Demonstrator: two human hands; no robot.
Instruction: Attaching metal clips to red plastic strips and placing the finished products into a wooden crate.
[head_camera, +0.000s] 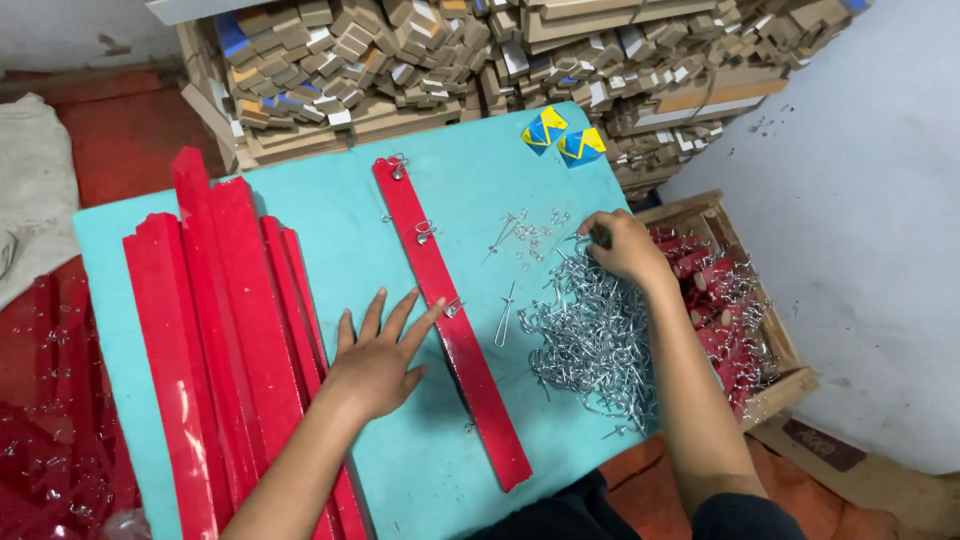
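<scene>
The left hand (378, 357) lies flat on the turquoise table (340, 240), fingers spread, its fingertips touching the left edge of a single red strip (450, 320) that runs diagonally across the tabletop and carries small wire hooks along its length. The right hand (622, 245) rests at the top of a heap of silver wire hooks (590, 340) just right of that strip, fingers curled and pinching into the hooks. A stack of red strips (220, 330) lies left of the left hand, and a wooden crate (770, 340) of red pieces stands beside the table's right edge.
</scene>
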